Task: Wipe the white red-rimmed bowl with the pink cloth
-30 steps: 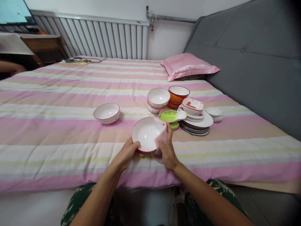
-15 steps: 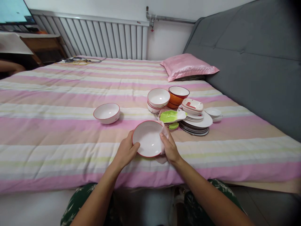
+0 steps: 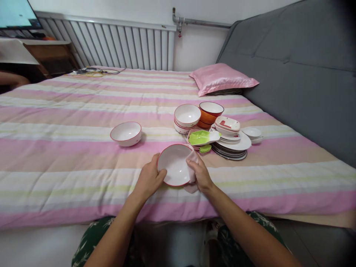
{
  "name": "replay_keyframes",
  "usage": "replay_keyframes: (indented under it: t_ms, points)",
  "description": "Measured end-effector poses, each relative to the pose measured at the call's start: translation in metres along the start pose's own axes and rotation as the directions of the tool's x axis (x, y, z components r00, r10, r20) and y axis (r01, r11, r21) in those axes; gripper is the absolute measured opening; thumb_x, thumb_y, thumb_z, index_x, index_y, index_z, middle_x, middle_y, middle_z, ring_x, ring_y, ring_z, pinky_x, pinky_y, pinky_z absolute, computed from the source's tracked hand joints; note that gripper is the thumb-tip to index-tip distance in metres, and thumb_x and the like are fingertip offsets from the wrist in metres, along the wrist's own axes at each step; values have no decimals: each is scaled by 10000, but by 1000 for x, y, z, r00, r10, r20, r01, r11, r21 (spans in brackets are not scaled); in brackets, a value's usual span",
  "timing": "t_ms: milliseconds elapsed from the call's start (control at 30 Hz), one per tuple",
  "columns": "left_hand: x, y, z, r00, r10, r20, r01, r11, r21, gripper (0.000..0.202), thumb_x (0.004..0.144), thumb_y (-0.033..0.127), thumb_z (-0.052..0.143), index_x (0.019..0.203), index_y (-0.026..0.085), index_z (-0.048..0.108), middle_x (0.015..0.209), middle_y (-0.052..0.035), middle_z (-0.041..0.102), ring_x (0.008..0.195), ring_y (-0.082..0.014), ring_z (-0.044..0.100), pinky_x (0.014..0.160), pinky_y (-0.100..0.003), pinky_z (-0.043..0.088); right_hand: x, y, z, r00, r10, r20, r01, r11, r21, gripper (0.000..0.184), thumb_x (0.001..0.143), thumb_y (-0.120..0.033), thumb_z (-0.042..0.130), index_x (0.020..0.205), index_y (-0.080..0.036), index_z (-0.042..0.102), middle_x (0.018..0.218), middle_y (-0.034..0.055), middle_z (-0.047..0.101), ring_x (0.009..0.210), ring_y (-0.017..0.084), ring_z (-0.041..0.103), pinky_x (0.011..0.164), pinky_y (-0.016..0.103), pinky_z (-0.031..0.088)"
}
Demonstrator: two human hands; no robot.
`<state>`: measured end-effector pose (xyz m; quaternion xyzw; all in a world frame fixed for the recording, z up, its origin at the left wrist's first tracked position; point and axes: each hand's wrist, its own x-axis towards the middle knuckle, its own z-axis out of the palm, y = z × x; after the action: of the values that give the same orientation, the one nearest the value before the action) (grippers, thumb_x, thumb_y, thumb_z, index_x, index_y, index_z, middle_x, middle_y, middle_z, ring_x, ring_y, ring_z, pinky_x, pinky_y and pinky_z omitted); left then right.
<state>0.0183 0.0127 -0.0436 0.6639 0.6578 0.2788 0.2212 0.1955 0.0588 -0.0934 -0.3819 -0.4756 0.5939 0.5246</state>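
Observation:
Between my hands a white bowl [image 3: 174,165] with a red rim is held tilted toward me, over the front part of the bed. My left hand [image 3: 151,177] grips its left edge, the thumb over the rim and the fingers hidden underneath. At the right edge my right hand [image 3: 200,173] pinches a pale pink cloth [image 3: 192,159] over the rim, with the thumb inside the bowl. Some of the cloth hangs below the bowl. A similar white bowl [image 3: 126,134] stands apart on the left.
Stacked white bowls [image 3: 187,116], orange bowls [image 3: 210,115], a green-and-white spoon-shaped dish [image 3: 201,137], a pile of plates [image 3: 241,142] and small white dishes [image 3: 252,133] stand behind and right. Farther back lie a pink pillow [image 3: 222,78] and cables [image 3: 97,70].
My right thumb and the cloth have moved slightly left, farther over the bowl's inside. The bowl has shifted slightly; my left hand still holds its edge.

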Motion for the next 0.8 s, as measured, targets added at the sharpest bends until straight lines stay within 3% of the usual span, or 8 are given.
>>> replay_keyframes:
  t_ms: [200,400,567,800]
  points:
    - [0,3,-1,1000,16,14,-17,999,40,532,721,161,404,1250,122,425,944,-109,654,840,-273,622,713,-342,455,1,-3,2,999,37,-31,-37,999,18,342,744,-258,577,1085,-232,596,923,-10,683,845,192,614,794,309,472]
    - [-2,5,-2,997,82,-14,-79,985,156,537,742,161,387,1278,133,396,999,-114,646,844,-263,620,724,-340,455,1,-2,3,997,14,-72,-18,998,-52,420,731,-265,549,1149,-219,570,953,-1,686,864,207,617,807,329,478]
    - [-4,7,-3,993,113,-38,-98,956,275,537,754,166,380,1291,143,383,1024,-123,646,860,-278,625,713,-345,450,2,-1,2,999,-33,-29,30,995,-91,377,742,-248,518,1110,-209,592,1005,5,688,924,219,617,820,334,481]
    - [-2,6,-3,995,97,-17,-88,951,296,539,760,165,382,1298,127,373,1036,-135,646,877,-285,628,721,-348,451,6,1,-2,998,-55,16,56,989,-135,347,733,-200,500,1067,-206,596,1085,12,664,975,209,605,892,351,453]
